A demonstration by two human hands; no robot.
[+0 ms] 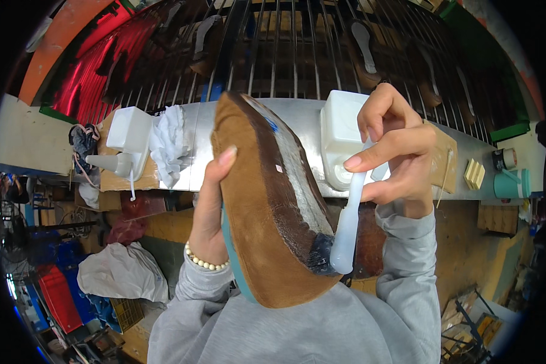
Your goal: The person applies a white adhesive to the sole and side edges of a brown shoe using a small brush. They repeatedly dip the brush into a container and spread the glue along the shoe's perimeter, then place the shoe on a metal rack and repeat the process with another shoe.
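Note:
A brown suede shoe upper point(249, 200) is tilted up in front of my chest, its dark underside and pale insole strip facing right. My left hand point(211, 206) grips it from the left side, thumb laid over the suede. Between the thumb and fingers of my right hand point(400, 151) is a brush point(349, 230) with a translucent white handle. Its dark head touches the near end of the underside. Behind my right hand a white plastic container point(341, 127) stands on the metal ledge point(249, 104), partly hidden by the fingers.
Beyond the ledge runs a rack of metal bars point(294, 54) with several shoes on it, red-lit at left. On the ledge's left are another white container point(129, 128) and a crumpled white cloth point(168, 145). Pale yellow blocks point(474, 175) and a teal mug point(512, 184) stand at right.

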